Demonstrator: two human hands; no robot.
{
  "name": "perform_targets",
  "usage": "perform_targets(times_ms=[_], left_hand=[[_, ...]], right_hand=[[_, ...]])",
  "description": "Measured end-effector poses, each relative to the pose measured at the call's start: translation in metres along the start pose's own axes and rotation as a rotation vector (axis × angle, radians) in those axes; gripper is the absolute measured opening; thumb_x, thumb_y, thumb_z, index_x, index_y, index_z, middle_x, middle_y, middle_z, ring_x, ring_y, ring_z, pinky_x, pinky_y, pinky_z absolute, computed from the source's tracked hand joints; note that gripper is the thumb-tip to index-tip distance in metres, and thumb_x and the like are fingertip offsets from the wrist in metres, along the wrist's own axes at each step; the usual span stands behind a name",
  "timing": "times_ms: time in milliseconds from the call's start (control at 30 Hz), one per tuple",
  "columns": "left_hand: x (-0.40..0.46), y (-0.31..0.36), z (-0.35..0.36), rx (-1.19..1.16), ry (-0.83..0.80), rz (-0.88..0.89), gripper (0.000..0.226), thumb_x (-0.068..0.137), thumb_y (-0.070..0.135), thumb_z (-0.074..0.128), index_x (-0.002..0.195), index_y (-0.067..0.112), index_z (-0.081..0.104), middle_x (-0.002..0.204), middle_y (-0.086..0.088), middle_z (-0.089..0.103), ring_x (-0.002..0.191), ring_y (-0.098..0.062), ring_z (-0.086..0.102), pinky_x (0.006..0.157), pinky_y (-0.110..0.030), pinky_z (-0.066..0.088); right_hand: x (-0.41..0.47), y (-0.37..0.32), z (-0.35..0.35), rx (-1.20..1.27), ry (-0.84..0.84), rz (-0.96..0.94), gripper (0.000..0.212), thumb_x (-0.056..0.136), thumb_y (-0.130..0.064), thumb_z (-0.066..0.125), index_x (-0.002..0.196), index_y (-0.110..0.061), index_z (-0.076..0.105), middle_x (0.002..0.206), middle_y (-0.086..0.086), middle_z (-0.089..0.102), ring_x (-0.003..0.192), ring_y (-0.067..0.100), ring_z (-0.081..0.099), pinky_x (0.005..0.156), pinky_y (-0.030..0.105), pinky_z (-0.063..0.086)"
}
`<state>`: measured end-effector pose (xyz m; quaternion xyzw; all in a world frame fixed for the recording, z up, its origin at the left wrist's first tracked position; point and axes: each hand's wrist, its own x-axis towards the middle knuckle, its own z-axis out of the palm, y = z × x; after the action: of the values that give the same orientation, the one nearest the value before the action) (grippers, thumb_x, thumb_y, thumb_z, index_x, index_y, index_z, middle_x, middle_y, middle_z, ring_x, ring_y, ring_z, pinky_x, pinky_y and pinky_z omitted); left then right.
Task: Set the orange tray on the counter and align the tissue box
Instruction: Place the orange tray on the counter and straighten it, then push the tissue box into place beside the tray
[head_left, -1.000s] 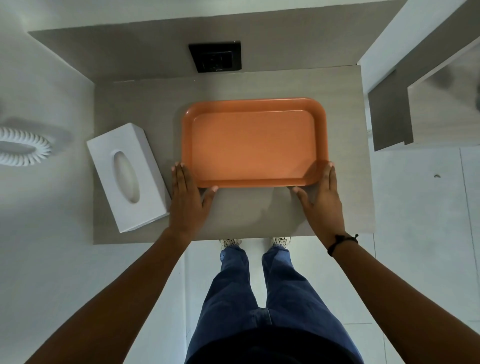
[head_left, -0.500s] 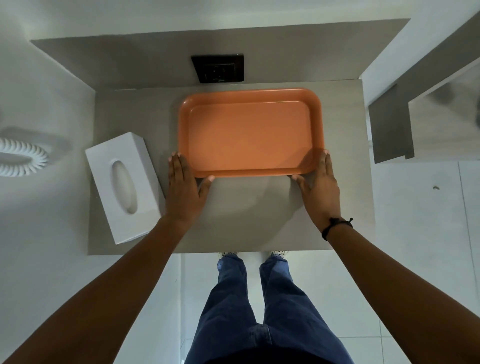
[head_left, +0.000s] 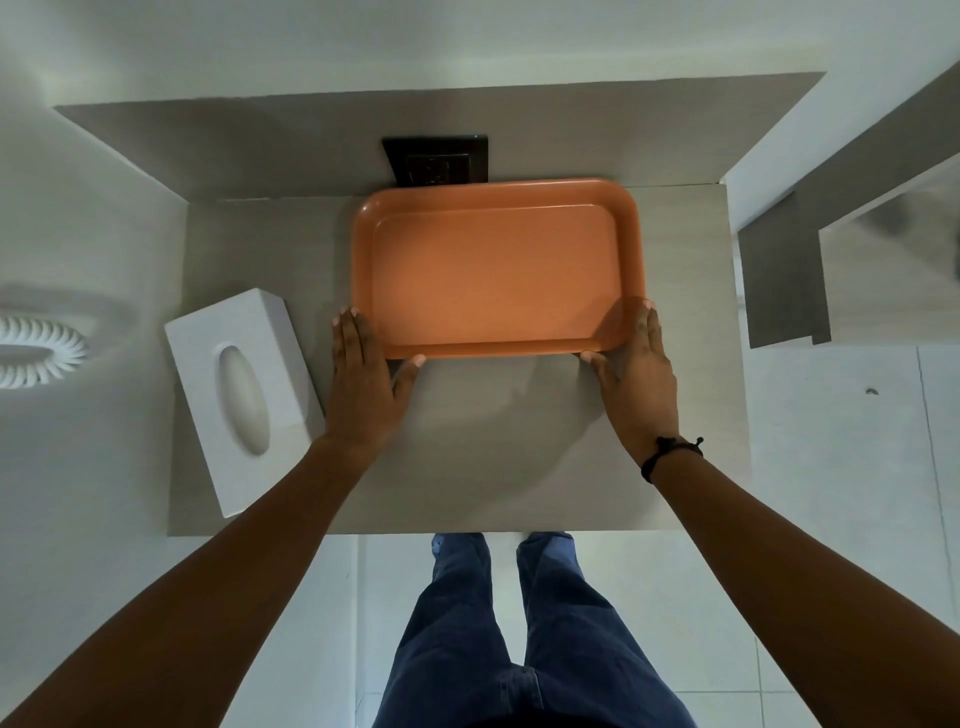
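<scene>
An orange tray (head_left: 497, 270) lies flat on the grey counter (head_left: 509, 447), its far edge against the back wall. My left hand (head_left: 366, 387) cups the tray's near left corner, fingers along the side and thumb on the front edge. At the near right corner my right hand (head_left: 636, 382) holds the tray the same way. A white tissue box (head_left: 241, 397) lies at the counter's left edge, turned at an angle, just left of my left hand.
A black wall socket (head_left: 439, 161) sits on the back panel just behind the tray. A white coiled cord (head_left: 36, 353) hangs at the far left. A grey ledge (head_left: 779, 280) stands to the right of the counter. Bare counter lies between the tray and the front edge.
Both hands have slid the tray away from me across the counter until its far edge reaches the back wall. The tissue box has stayed where it was.
</scene>
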<state>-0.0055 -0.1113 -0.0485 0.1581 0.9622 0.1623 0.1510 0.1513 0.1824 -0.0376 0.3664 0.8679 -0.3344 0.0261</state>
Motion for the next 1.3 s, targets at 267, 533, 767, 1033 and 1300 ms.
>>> perform_targets(times_ms=[267, 533, 767, 1033, 1300], left_hand=[[-0.014, -0.011, -0.027, 0.088, 0.174, 0.015, 0.104, 0.100, 0.073, 0.046, 0.170, 0.004, 0.012, 0.176, -0.025, 0.016, 0.166, -0.042, 0.010, 0.135, -0.052, 0.013], [-0.067, -0.083, -0.048, 0.156, 0.269, -0.373, 0.128, 0.088, 0.080, 0.059, 0.168, -0.005, 0.005, 0.175, -0.031, 0.012, 0.165, -0.045, 0.012, 0.134, -0.058, 0.017], [-0.072, -0.092, -0.036, 0.187, 0.296, -0.403, 0.124, 0.091, 0.081, 0.049, 0.166, -0.010, 0.010, 0.174, -0.030, 0.017, 0.165, -0.044, 0.016, 0.135, -0.053, 0.016], [-0.064, -0.100, -0.035, 0.263, 0.292, -0.340, 0.119, 0.092, 0.079, 0.044, 0.166, -0.008, 0.009, 0.176, -0.028, 0.014, 0.165, -0.042, 0.014, 0.136, -0.051, 0.016], [-0.029, -0.126, -0.051, 0.290, 0.258, -0.226, 0.121, 0.091, 0.079, 0.044, 0.166, -0.008, 0.008, 0.176, -0.028, 0.014, 0.165, -0.040, 0.015, 0.136, -0.052, 0.018]], right_hand=[[-0.032, -0.043, 0.027, -0.307, 0.060, -0.418, 0.104, 0.099, -0.048, 0.066, 0.173, -0.009, 0.006, 0.182, 0.019, 0.007, 0.168, 0.044, 0.008, 0.135, 0.054, 0.012], [-0.076, -0.130, 0.137, -0.400, -0.359, -0.937, 0.079, 0.108, -0.048, 0.051, 0.169, -0.002, 0.028, 0.176, 0.020, 0.032, 0.166, 0.037, 0.027, 0.132, 0.052, 0.033], [-0.056, -0.134, 0.180, -0.493, -0.241, -0.943, 0.094, 0.104, -0.070, 0.044, 0.169, -0.004, 0.028, 0.178, 0.019, 0.029, 0.166, 0.035, 0.027, 0.135, 0.055, 0.024], [-0.051, -0.124, 0.195, -0.501, -0.161, -0.958, 0.101, 0.102, -0.080, 0.036, 0.173, -0.011, 0.016, 0.181, 0.015, 0.021, 0.168, 0.034, 0.020, 0.136, 0.055, 0.018], [-0.050, -0.122, 0.199, -0.490, -0.152, -0.947, 0.101, 0.102, -0.079, 0.038, 0.173, -0.011, 0.015, 0.181, 0.014, 0.019, 0.169, 0.034, 0.017, 0.136, 0.054, 0.018]])
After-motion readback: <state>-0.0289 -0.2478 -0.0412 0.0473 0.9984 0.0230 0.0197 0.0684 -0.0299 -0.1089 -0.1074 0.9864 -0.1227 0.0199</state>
